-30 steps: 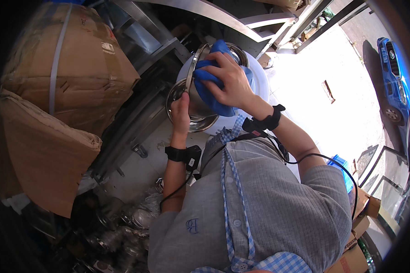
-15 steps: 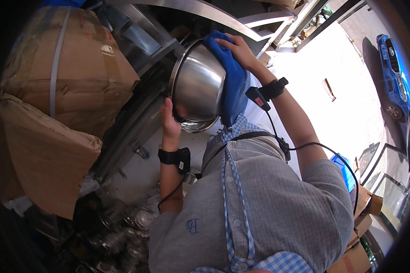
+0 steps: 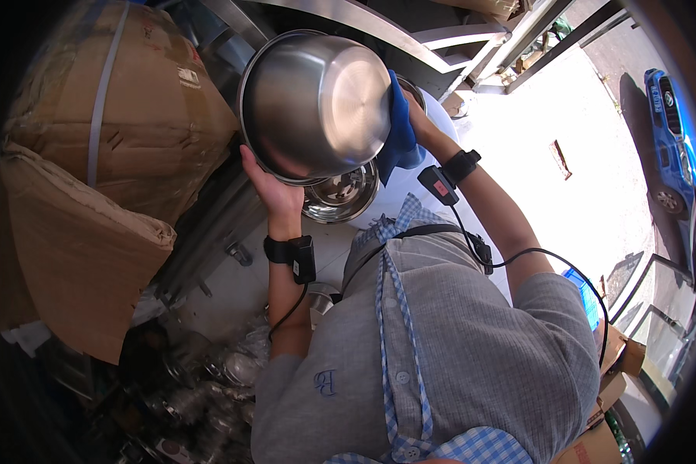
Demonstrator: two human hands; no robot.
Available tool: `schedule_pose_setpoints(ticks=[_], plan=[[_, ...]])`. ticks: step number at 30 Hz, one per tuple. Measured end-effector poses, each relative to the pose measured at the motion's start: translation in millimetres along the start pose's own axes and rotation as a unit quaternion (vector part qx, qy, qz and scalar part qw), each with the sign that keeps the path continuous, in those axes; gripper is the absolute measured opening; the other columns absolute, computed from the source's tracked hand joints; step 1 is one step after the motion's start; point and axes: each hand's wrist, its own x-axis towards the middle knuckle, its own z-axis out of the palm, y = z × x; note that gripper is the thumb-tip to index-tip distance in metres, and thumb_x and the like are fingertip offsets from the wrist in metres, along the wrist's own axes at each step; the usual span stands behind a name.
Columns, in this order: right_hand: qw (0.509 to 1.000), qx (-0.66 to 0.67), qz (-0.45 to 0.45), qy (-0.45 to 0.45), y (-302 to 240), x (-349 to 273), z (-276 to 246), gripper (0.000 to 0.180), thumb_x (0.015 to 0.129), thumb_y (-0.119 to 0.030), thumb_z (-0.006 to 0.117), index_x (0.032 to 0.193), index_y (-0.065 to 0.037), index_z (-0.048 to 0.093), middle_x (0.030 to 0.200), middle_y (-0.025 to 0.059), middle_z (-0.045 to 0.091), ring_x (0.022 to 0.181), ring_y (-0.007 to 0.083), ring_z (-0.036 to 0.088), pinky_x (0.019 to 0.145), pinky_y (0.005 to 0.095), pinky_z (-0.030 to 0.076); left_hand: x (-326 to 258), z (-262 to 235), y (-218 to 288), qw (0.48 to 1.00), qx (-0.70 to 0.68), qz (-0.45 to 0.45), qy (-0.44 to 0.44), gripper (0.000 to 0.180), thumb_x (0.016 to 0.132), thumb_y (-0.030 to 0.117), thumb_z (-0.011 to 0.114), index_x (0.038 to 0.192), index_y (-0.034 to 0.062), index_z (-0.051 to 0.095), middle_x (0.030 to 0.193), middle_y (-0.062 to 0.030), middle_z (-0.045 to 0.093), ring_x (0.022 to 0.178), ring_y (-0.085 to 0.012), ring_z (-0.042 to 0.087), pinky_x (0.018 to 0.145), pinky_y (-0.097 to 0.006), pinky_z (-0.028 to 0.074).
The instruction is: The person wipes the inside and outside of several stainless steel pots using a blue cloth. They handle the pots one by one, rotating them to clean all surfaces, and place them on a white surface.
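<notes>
A deep stainless steel bowl is tilted on its side in front of me, its flat base turned to the right and toward me. My left hand grips its rim at the lower left, thumb along the outside. A blue cloth hangs at the right of the base, with my right hand holding it; the fingers there are mostly hidden behind cloth and bowl. Below, another shiny steel bowl shows its inside, partly covered by the first.
Large strapped cardboard boxes fill the left side. A metal frame crosses behind the bowl. Several metal wares lie on the floor at lower left. A blue car stands outside at the right, beyond bright ground.
The bowl has turned so its base faces me more, and it has shifted left. My right hand and the cloth have moved down behind its right side.
</notes>
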Motion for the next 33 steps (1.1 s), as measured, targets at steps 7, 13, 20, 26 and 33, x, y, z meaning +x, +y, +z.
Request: schedule_pose_setpoints(ticks=[7, 13, 20, 26, 33], plan=[[0.964, 0.199, 0.130, 0.119, 10, -16, 35, 0.060, 0.101, -0.047, 0.030, 0.138, -0.001, 0.041, 0.127, 0.0139, 0.052, 0.114, 0.0202, 0.051, 0.103, 0.0320, 0.037, 7, 10, -27, 0.999, -0.031, 0.015, 0.035, 0.072, 0.095, 0.063, 0.033, 0.146, 0.0122, 0.031, 0.150, -0.0065, 0.032, 0.136, -0.0264, 0.033, 0.111, -0.044, 0.027], [0.951, -0.175, -0.144, 0.209, 11, -41, 61, 0.054, 0.101, -0.033, 0.034, 0.141, 0.003, 0.028, 0.136, 0.0275, 0.034, 0.126, 0.0428, 0.034, 0.109, 0.0440, 0.025, 10, 29, -39, 0.997, -0.056, -0.006, 0.043, 0.076, 0.093, 0.067, 0.032, 0.147, 0.0132, 0.030, 0.151, -0.0073, 0.030, 0.136, -0.0273, 0.031, 0.112, -0.045, 0.025], [0.909, -0.257, -0.256, 0.203, -39, -57, 80, 0.066, 0.085, -0.024, 0.053, 0.143, -0.003, 0.029, 0.136, 0.0295, 0.025, 0.120, 0.0488, 0.032, 0.105, 0.0528, 0.027, 4, 42, -37, 0.997, -0.053, 0.007, 0.056, 0.076, 0.093, 0.067, 0.031, 0.146, 0.0120, 0.030, 0.150, -0.0084, 0.032, 0.136, -0.0274, 0.033, 0.113, -0.045, 0.025], [0.864, -0.341, -0.341, 0.147, -62, -61, 82, 0.078, 0.068, -0.033, 0.069, 0.136, -0.007, 0.042, 0.132, 0.0232, 0.035, 0.109, 0.0415, 0.037, 0.098, 0.0516, 0.034, -2, 42, -41, 0.995, -0.023, 0.008, 0.097, 0.079, 0.094, 0.067, 0.029, 0.145, 0.0067, 0.030, 0.147, -0.0111, 0.034, 0.134, -0.0287, 0.035, 0.113, -0.043, 0.026], [0.838, -0.416, -0.353, 0.001, -109, -46, 80, 0.054, 0.069, -0.018, 0.062, 0.123, -0.020, 0.059, 0.130, 0.0145, 0.044, 0.094, 0.0304, 0.051, 0.082, 0.0396, 0.048, -5, 14, -47, 0.994, 0.009, -0.053, 0.098, 0.075, 0.095, 0.063, 0.032, 0.145, 0.0081, 0.030, 0.149, -0.0119, 0.033, 0.136, -0.0291, 0.034, 0.113, -0.044, 0.028]])
